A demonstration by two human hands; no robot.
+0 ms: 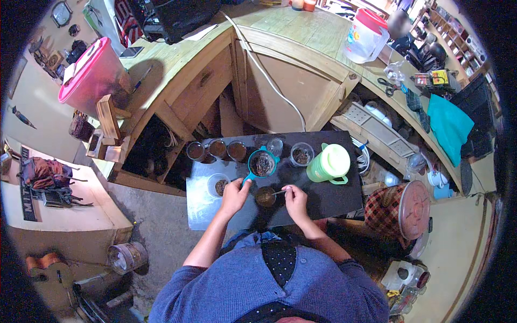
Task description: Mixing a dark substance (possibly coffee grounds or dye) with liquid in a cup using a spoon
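Observation:
My left hand [235, 197] grips the handle of a teal strainer [262, 163], which has dark, wet residue in its mesh. In my right hand [296, 202] is a thin metal spoon [279, 192], its lower end inside a cup of brown liquid [265, 197] near the table's front. Beside my left hand stands a clear plastic cup [216, 185] with dark matter at its bottom. Three glasses of dark brown liquid line the back left: one glass [196, 151], another glass [217, 148] and a third glass [236, 150]. A plastic tub [301, 154] holds dark grounds.
A pale green lidded pitcher [329, 163] stands at the right of the black table [327, 202]. Behind the strainer is a clear glass [275, 147]. A wooden counter [278, 34] curves around the table, with a white cable [274, 82] hanging down. A checkered lidded container [398, 210] sits at right.

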